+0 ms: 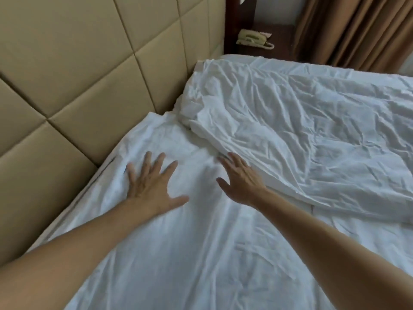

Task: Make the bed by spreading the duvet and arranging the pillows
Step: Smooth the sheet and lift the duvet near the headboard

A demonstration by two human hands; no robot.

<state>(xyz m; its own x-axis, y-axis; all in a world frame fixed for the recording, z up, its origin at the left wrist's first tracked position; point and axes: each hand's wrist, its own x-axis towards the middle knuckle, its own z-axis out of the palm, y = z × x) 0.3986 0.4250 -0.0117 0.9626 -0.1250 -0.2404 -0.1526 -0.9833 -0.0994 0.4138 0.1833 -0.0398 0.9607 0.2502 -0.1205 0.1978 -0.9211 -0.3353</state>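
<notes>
Head view, looking down along the bed toward its head end.

Left hand (149,186) is lying palm-down on the white sheet (190,253), fingers fanned wide, gripping nothing. It is sitting near the left edge of the mattress, just beside the headboard (78,70).

Right hand (241,182) is reaching forward to the right of the left one, fingers loosely spread, thumb out to the left. Its fingertips are lying at the near edge of the duvet (301,135); whether they are touching the fold or hovering just over it cannot be told. It is gripping nothing. Some motion blur is showing around both hands.

The duvet, white and heavily creased, is lying bunched across the far and right part of the bed, its near edge folded back in a diagonal line running from the headboard down to the right. The sheet area near the person is lying uncovered.

The headboard, tan with padded square panels, is filling the left side. At the far end a dark wooden nightstand (263,39) is carrying a cream telephone (252,38). Brown curtains (357,27) are hanging at far right.
</notes>
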